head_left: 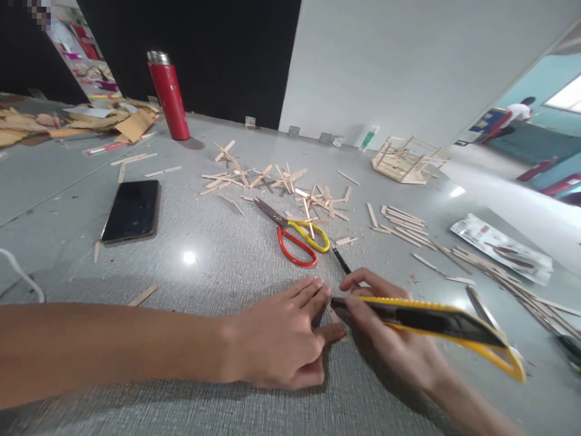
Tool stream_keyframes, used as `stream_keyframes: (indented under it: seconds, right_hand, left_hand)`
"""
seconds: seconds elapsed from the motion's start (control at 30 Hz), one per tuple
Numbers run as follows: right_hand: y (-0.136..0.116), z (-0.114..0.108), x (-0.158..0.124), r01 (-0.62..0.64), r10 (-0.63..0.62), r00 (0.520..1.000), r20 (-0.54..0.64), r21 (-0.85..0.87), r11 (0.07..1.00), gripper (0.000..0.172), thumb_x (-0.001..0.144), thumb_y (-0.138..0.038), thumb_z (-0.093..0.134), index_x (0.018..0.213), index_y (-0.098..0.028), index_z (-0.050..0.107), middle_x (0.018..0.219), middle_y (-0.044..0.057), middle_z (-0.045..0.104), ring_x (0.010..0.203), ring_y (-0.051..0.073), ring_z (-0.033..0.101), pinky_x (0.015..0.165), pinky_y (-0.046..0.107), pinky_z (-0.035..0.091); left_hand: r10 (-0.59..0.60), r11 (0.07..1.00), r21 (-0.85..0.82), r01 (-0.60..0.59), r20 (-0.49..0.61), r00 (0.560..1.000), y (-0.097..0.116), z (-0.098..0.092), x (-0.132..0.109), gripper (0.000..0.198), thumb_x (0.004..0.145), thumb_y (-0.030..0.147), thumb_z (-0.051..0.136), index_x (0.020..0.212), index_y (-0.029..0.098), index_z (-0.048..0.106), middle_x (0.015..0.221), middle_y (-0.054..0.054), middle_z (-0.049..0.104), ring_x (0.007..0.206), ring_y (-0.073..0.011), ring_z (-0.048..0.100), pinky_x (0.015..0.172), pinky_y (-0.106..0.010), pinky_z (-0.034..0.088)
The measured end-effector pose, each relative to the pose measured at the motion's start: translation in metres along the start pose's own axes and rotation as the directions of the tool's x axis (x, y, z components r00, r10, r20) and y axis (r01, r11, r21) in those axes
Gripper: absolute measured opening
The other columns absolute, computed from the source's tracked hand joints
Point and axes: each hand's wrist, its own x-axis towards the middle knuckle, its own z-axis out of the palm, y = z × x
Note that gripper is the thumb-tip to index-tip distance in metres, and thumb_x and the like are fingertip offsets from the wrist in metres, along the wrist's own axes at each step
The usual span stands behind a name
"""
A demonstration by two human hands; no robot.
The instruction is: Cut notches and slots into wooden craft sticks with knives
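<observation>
My left hand [290, 339] rests palm down on the table, its fingertips and thumb pinning a small wooden stick [334, 316] that is mostly covered. Close to its right, my right hand [385, 333] is closed around a yellow-and-black utility knife [426, 318]. The knife's dark tip is right beside the left fingertips, over the stick; whether it touches cannot be made out. A thin black tool with a metal tip [341, 260] lies just beyond the right fingers, partly hidden by them. Scissors with red and yellow handles [295, 233] lie ahead of both hands, blades partly apart.
Loose wooden sticks [284, 178] are heaped beyond the scissors; more sticks [403, 224] lie to the right near a white packet [502, 248]. A stick frame model [406, 163] stands at the back. Left are a phone [132, 209], a red bottle [169, 97] and cardboard scraps [136, 124].
</observation>
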Motion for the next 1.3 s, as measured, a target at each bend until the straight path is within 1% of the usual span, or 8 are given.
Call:
stream_keyframes:
  seconds: [0.23,0.4,0.53,0.63,0.83,0.97,1.17,1.3]
  right_hand:
    - [-0.003,-0.010,-0.002,-0.164,0.187,0.979,-0.080,0.227,0.960,0.031,0.093,-0.053,0.070,0.093,-0.025,0.056,0.065,-0.005,0.058,0.046,0.010,0.048,0.039,0.020,0.039]
    - [-0.003,-0.007,0.002,-0.315,0.426,0.883,-0.199,0.421,0.851,0.065,0.068,-0.052,0.093,0.109,-0.025,0.052,0.064,-0.001,0.073,0.036,0.012,0.052,0.031,0.019,0.038]
    - [0.006,-0.007,0.008,-0.380,0.497,0.851,-0.172,0.453,0.807,0.053,0.063,-0.055,0.094,0.085,-0.017,0.064,0.052,-0.001,0.065,0.032,0.006,0.043,0.028,0.016,0.029]
    - [0.009,-0.008,0.009,-0.357,0.460,0.876,-0.146,0.446,0.821,0.046,0.067,-0.054,0.092,0.068,-0.016,0.066,0.051,0.001,0.064,0.032,0.006,0.043,0.028,0.018,0.031]
    - [-0.001,-0.005,-0.005,-0.082,0.142,0.925,-0.353,0.180,0.980,0.022,0.081,-0.041,0.083,0.087,-0.024,0.070,0.064,0.001,0.071,0.046,0.016,0.063,0.045,0.028,0.053]
    - [-0.004,-0.003,-0.013,0.104,-0.127,0.974,-0.185,-0.132,0.986,0.008,0.092,-0.032,0.067,0.086,-0.027,0.071,0.073,0.001,0.072,0.059,0.018,0.068,0.057,0.030,0.054]
    - [-0.002,0.003,-0.012,-0.042,0.034,0.996,-0.079,-0.099,0.994,0.024,0.097,-0.044,0.065,0.082,-0.026,0.069,0.057,-0.004,0.064,0.049,0.013,0.057,0.049,0.026,0.045]
    - [0.000,0.006,-0.009,0.001,-0.012,0.996,-0.088,-0.128,0.992,0.025,0.094,-0.041,0.069,0.076,-0.024,0.063,0.065,-0.004,0.063,0.057,0.013,0.055,0.052,0.025,0.043]
  left_hand:
    - [-0.018,0.998,-0.059,0.018,-0.006,1.000,0.000,0.000,0.000,0.052,0.102,0.037,0.051,0.145,0.008,0.059,0.148,-0.035,0.052,0.146,-0.0432,0.044,0.123,-0.047,0.033]
    - [-0.028,0.996,-0.083,0.028,0.008,1.000,0.002,0.000,0.001,0.052,0.102,0.036,0.051,0.145,0.007,0.059,0.151,-0.035,0.049,0.148,-0.0434,0.040,0.123,-0.047,0.034]
    - [-0.032,0.995,-0.089,0.033,0.014,0.999,0.002,0.000,0.000,0.051,0.102,0.036,0.053,0.143,0.007,0.060,0.152,-0.034,0.049,0.148,-0.0431,0.041,0.122,-0.047,0.035]
    - [-0.035,0.996,-0.086,0.036,0.013,0.999,0.002,0.000,0.000,0.051,0.101,0.037,0.054,0.143,0.008,0.060,0.152,-0.032,0.050,0.147,-0.0425,0.042,0.122,-0.048,0.037]
    - [-0.027,0.997,-0.068,0.028,0.009,1.000,0.001,0.001,0.001,0.051,0.102,0.037,0.052,0.144,0.008,0.059,0.151,-0.031,0.052,0.148,-0.0420,0.042,0.123,-0.049,0.035]
    - [-0.029,0.998,-0.063,0.030,0.019,0.999,0.001,0.000,0.000,0.054,0.102,0.038,0.052,0.147,0.008,0.056,0.153,-0.031,0.050,0.149,-0.0419,0.041,0.124,-0.049,0.032]
    - [0.005,1.000,-0.013,-0.004,0.067,0.998,0.001,-0.003,0.000,0.062,0.103,0.046,0.048,0.148,0.003,0.051,0.153,-0.033,0.048,0.149,-0.0418,0.041,0.126,-0.048,0.026]
    - [0.020,1.000,-0.003,-0.020,0.065,0.998,0.000,-0.005,0.001,0.059,0.104,0.043,0.046,0.145,0.002,0.053,0.152,-0.034,0.049,0.148,-0.0411,0.044,0.127,-0.047,0.025]
